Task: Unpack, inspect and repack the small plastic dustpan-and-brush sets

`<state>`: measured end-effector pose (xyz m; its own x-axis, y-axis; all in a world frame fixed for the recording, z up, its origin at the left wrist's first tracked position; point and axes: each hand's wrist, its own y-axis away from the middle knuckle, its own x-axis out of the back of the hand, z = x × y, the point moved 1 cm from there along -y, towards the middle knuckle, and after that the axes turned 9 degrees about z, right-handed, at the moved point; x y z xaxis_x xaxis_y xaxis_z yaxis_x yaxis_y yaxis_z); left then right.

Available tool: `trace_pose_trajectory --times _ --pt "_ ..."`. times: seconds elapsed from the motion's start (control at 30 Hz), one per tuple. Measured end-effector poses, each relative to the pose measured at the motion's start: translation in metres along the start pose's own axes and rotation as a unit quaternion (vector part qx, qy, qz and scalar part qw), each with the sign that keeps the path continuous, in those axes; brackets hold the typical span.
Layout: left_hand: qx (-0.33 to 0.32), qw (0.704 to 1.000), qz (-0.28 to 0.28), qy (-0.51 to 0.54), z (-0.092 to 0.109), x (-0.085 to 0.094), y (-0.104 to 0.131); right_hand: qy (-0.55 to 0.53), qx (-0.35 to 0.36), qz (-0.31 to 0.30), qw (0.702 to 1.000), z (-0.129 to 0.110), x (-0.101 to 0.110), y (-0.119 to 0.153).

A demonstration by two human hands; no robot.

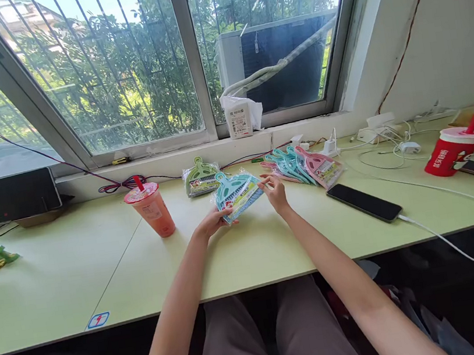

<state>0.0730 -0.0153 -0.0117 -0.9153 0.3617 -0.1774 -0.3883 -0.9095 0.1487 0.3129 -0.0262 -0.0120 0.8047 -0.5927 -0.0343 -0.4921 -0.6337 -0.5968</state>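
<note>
Between my hands is a blue dustpan-and-brush packet (239,193) in clear wrap with a printed label, held tilted just above the table. My left hand (215,221) grips its lower left corner, thumb on top. At its right edge, the fingers of my right hand (275,191) pinch the wrap. A green packet (200,178) lies behind it to the left. Behind and to the right, several blue packets (291,164) and a pink packet (318,166) overlap in a fanned pile.
An orange drink cup (154,212) stands left of my hands on the green table (147,290). To the right lie a black phone (364,202) with a white cable and a red cup (456,149). A dark tablet (22,194) is at the back left.
</note>
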Motion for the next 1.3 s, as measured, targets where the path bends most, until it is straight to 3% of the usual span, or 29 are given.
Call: trace_pose_trajectory --times 0.2,0.3,0.4,0.5,0.6,0.67,0.73,0.83,0.9,1.1,1.3 --pt "-0.028 0.999 -0.003 -0.026 0.002 0.001 0.001 -0.001 -0.036 -0.02 0.999 0.005 -0.007 0.01" --pt "-0.03 0.999 -0.006 -0.031 0.003 0.005 0.002 -0.045 -0.145 -0.045 0.987 0.006 -0.008 0.013" --pt "-0.03 0.998 -0.002 -0.054 0.001 0.008 0.002 -0.089 -0.285 -0.092 0.95 0.009 -0.009 0.011" --pt "-0.051 0.996 0.022 -0.07 -0.001 0.001 0.0 -0.117 -0.355 -0.093 0.923 0.014 -0.01 0.007" --pt "-0.133 0.985 0.105 -0.027 -0.002 -0.015 -0.001 -0.143 -0.361 -0.042 0.921 0.018 -0.009 0.003" --pt "-0.2 0.971 0.132 -0.007 -0.001 -0.026 0.0 -0.151 -0.358 -0.017 0.921 0.02 -0.008 0.001" --pt "-0.256 0.96 0.103 -0.05 0.0 -0.032 0.002 -0.154 -0.35 0.006 0.924 0.022 -0.007 0.001" --pt "-0.312 0.928 0.068 -0.194 -0.002 -0.033 0.003 -0.156 -0.337 0.027 0.928 0.025 -0.006 0.0" --pt "-0.331 0.907 0.076 -0.249 -0.005 -0.03 0.002 -0.148 -0.334 0.026 0.93 0.026 -0.006 0.0" --pt "-0.363 0.879 0.139 -0.276 -0.004 -0.03 -0.003 -0.14 -0.341 0.015 0.929 0.024 -0.007 0.0" --pt "-0.356 0.88 0.194 -0.249 0.001 -0.037 0.005 -0.161 -0.365 0.022 0.917 0.024 -0.009 0.001"
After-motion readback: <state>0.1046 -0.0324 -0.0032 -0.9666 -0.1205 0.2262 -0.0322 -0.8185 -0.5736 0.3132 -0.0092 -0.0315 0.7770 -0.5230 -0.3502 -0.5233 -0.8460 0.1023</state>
